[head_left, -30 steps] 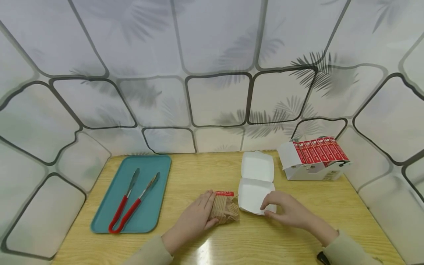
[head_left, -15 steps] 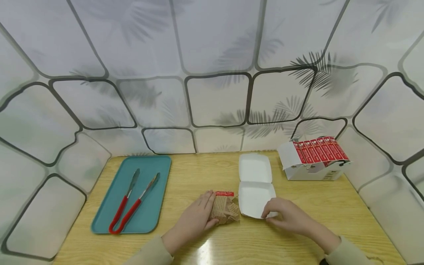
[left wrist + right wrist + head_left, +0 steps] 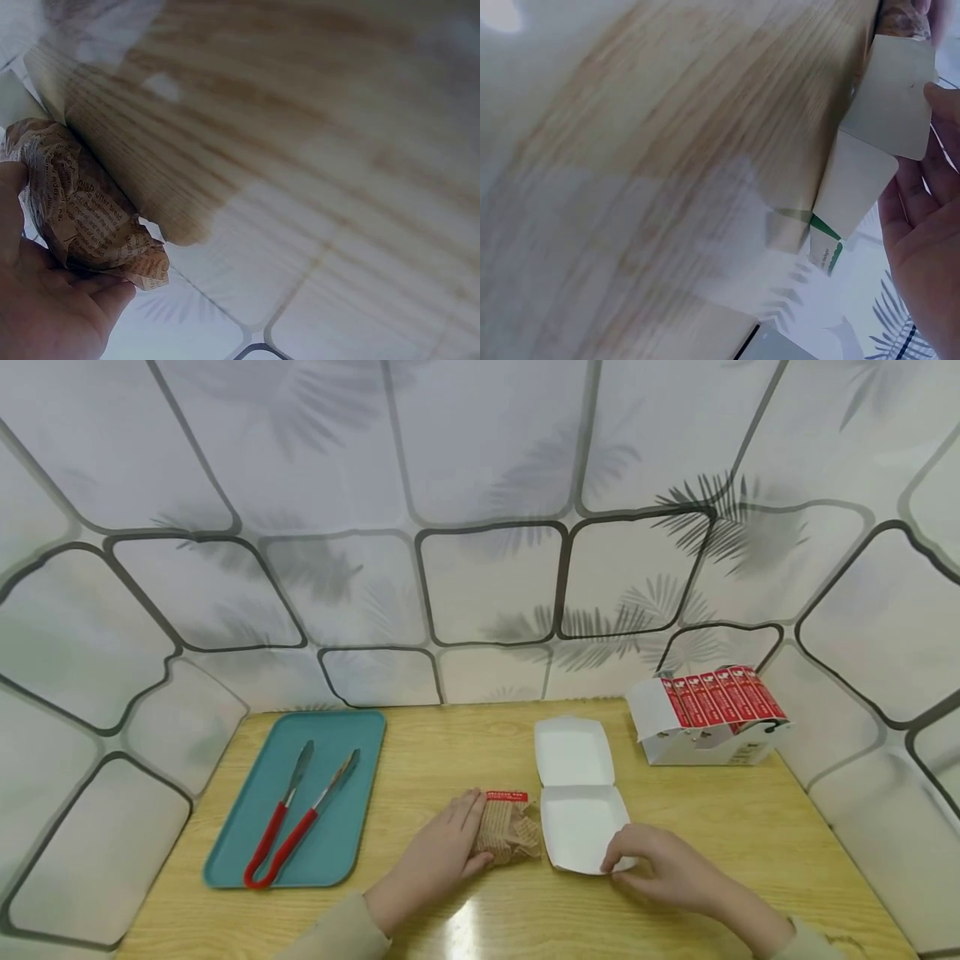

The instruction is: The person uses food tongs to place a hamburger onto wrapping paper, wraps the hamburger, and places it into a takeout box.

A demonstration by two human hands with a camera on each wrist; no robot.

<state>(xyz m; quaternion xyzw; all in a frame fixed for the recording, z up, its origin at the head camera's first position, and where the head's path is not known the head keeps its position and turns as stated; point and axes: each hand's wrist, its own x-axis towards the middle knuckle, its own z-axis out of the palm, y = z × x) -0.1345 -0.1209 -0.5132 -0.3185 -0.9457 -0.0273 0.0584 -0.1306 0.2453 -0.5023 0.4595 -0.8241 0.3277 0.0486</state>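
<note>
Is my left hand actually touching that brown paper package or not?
Touching. The left wrist view shows it: your left hand has its thumb against one side of the brown paper package and fingers against another.

Teal tray (image 3: 336, 842) on the left of the wooden table (image 3: 450, 752), red-handled tongs (image 3: 296, 836) lying spread on it; far right, white carton (image 3: 678, 752) of red packets (image 3: 720, 697) near leaf-patterned wall (image 3: 487, 585).

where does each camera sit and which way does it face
Head: on the head, facing forward and down at the table; left hand, right hand and sleeves show.
Left wrist: on that wrist, facing the wrapped package; left hand shows.
Right wrist: on that wrist, facing the white box; right hand shows.
Shared: package in head and left wrist; box in head and right wrist.
</note>
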